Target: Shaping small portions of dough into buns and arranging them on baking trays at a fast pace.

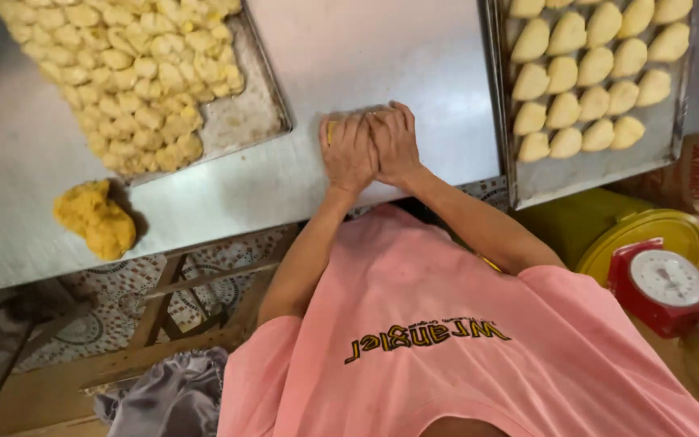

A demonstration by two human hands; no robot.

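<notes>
Bright, even light washes the steel desk (382, 57), with soft glare at twelve o'clock. The dough lump (95, 218) throws a short shadow toward three o'clock. Slight motion blur softens everything; the floor at seven o'clock sits dim and unfocused

A bare metal worktop (382, 48) carries everything here. On its left part lies a flat metal tray (256, 113) heaped with small yellow dough pieces (123, 73). Just off that tray's near corner, a loose lump of yellow dough (95, 220) sits directly on the metal. On the right lies a second tray (600, 166) with shaped pale dough pockets (584, 69) in rows, its near end overhanging the worktop's edge.
</notes>
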